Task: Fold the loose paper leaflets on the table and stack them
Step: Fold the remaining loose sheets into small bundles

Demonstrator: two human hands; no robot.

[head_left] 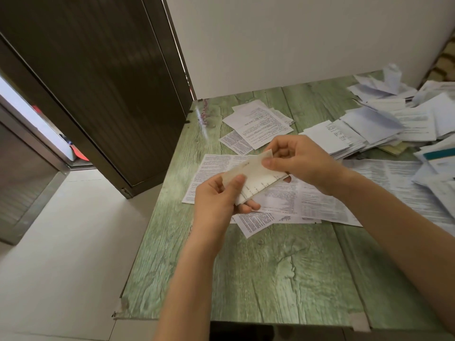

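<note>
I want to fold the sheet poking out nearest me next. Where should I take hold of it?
Pinch the sheet at its near corner, coming from your side of the table. It lies flat and its far part is tucked under other leaflets, so only that corner is probably free to lift.

I log a green wood-grain desk [270, 279]. Unfolded sheets [283, 205] lie mid-desk, a few folded leaflets [261, 124] just beyond them, and a mixed paper heap [364, 134] to their right.
</note>
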